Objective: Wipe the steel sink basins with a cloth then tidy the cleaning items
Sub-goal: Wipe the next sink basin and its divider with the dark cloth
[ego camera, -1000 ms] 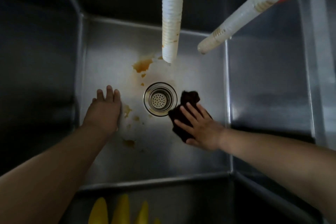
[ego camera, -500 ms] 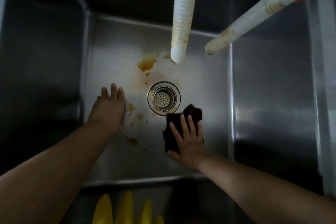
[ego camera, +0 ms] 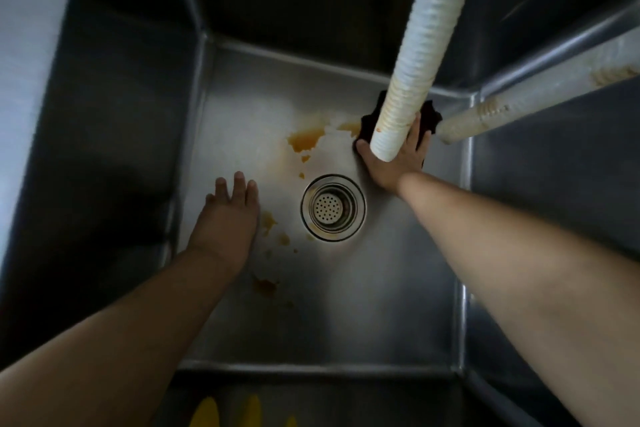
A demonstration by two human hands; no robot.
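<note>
Your fingers are lying flat, left hand [ego camera: 227, 218] bracing the basin floor [ego camera: 381, 305] at nine o'clock of the drain [ego camera: 333, 207], right hand [ego camera: 398, 163] pressing the dark cloth [ego camera: 429, 118] at one o'clock, leaving orange stains [ego camera: 304, 140] unwiped.

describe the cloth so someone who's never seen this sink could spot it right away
Start at the round drain in the floor of the steel basin, then look to its far right corner. The cloth lies there under the right hand, partly hidden by the ribbed white hose. It is the only near-black, crumpled thing there.
</note>
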